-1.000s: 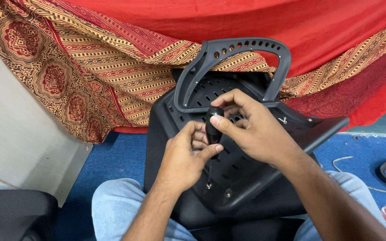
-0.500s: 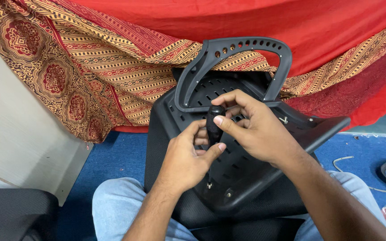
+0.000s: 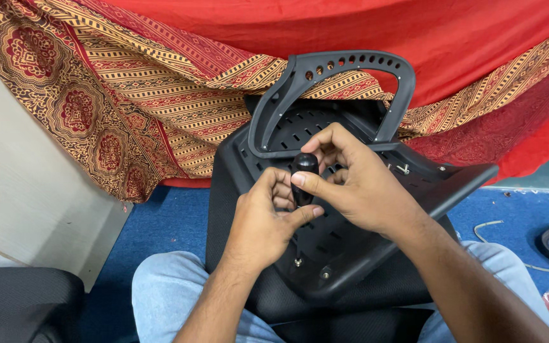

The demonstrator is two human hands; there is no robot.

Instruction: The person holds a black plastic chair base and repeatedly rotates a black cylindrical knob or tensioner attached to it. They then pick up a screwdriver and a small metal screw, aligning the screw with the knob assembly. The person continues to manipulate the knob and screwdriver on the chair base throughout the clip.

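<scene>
Fingers of both hands close on a black screwdriver handle point(image 3: 304, 171) standing upright over a black chair seat pan point(image 3: 351, 241) resting on the person's lap, armrest point(image 3: 332, 89) attached. Right hand point(image 3: 357, 184) grips the top, left hand point(image 3: 265, 219) the lower part; keeping the tool square to the screw point(image 3: 298, 262) seems wise.

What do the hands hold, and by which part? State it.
Both hands grip a screwdriver by its black handle: the right hand around the top, the left hand lower down. Its tip points down at the black plastic chair seat on the lap.
</scene>
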